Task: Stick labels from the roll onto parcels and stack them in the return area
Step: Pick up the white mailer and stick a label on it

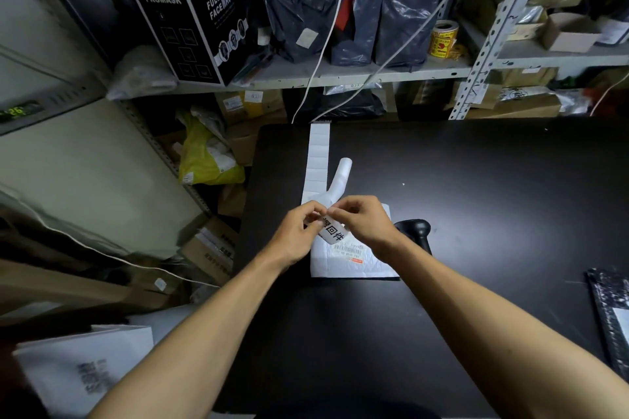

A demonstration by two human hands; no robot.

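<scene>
While both hands, left hand (299, 231) and right hand (364, 221), pinch a printed label (332, 231) off the label strip (318, 160) at 12 o'clock, the white parcel (350, 258) lies beneath; next: press label flat.

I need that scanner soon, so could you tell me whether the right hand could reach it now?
Probably not yet: the scanner sits unobstructed just beside the right hand, but its fingers pinch the label.
</scene>
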